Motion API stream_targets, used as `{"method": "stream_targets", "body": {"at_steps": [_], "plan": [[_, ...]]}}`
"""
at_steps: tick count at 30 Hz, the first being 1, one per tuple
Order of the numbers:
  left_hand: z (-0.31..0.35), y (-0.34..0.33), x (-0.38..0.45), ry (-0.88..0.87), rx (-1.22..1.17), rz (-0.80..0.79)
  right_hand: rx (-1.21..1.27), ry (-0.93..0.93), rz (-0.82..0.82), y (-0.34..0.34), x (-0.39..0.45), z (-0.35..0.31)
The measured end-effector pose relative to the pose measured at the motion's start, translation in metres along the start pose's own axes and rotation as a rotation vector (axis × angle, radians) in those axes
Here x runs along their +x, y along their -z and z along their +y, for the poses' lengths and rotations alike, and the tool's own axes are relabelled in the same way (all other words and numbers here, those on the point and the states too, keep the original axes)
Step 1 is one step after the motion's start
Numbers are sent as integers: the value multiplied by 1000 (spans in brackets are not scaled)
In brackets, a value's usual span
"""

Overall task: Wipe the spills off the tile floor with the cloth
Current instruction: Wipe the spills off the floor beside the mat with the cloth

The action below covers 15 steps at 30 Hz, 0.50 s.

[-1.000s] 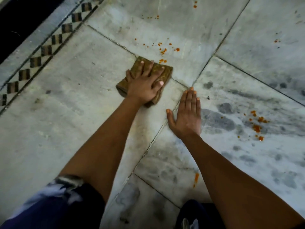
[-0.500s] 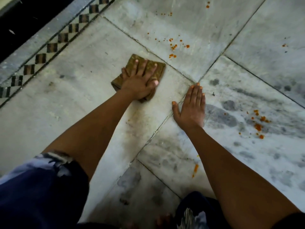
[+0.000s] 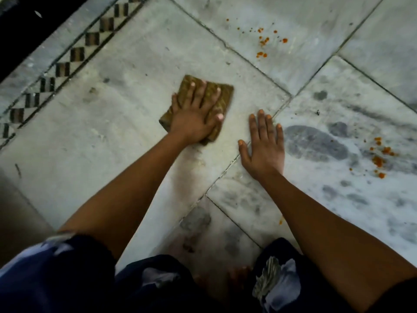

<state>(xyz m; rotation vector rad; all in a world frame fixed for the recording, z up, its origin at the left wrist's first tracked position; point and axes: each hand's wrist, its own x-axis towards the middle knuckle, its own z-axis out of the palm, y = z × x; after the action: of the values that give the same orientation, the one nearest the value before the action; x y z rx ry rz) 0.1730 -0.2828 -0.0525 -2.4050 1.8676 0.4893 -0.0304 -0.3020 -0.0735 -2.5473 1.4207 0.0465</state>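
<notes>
My left hand (image 3: 194, 116) lay flat on the cloth (image 3: 212, 96), fingers spread and pressing it to the floor (image 3: 90, 154) near the middle of the frame; it was a press from above, not a pinch. My right hand (image 3: 264, 145) was flat and empty, palm down on the tile just right of the cloth, across a grout line (image 3: 228, 166), taking my weight.

The cloth sat folded on the pale tile, apart from every spill. Orange drops (image 3: 262, 41) were scattered on the tile above and to the right of it, beyond a grout line. A second orange patch (image 3: 379, 157) lay at the right edge of the frame, well clear of my right hand, and one small orange smear (image 3: 281, 220) showed beside my right forearm, lower in the frame.

I judged most of the job still ahead. The risks as I saw them: pushing the cloth through the upper drops with too light a press would smear them along the tile and into the grout rather than lift them. A soiled fold would spread colour on clean stone. The small smear by my forearm could easily be missed, or rubbed by my arm. The propping hand might slip if the tile were wet.
</notes>
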Motion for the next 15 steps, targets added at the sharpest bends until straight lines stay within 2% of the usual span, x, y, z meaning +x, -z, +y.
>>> {"method": "stream_targets", "body": {"at_steps": [3, 5, 9, 12, 15], "plan": [[1, -22, -53, -167, 36, 56, 21, -7, 0, -1, -1, 0], [-20, -25, -66, -198, 47, 69, 16, -7, 12, -1, -1, 1], [-52, -6, -37, -24, -14, 62, -7, -1, 13, 0, -2, 2], [-41, 1, -15, 101, -37, 68, 4, 1, 17, 1, -1, 0], [-10, -8, -29, 5, 11, 52, 8, 3, 18, 0, -2, -1]]}}
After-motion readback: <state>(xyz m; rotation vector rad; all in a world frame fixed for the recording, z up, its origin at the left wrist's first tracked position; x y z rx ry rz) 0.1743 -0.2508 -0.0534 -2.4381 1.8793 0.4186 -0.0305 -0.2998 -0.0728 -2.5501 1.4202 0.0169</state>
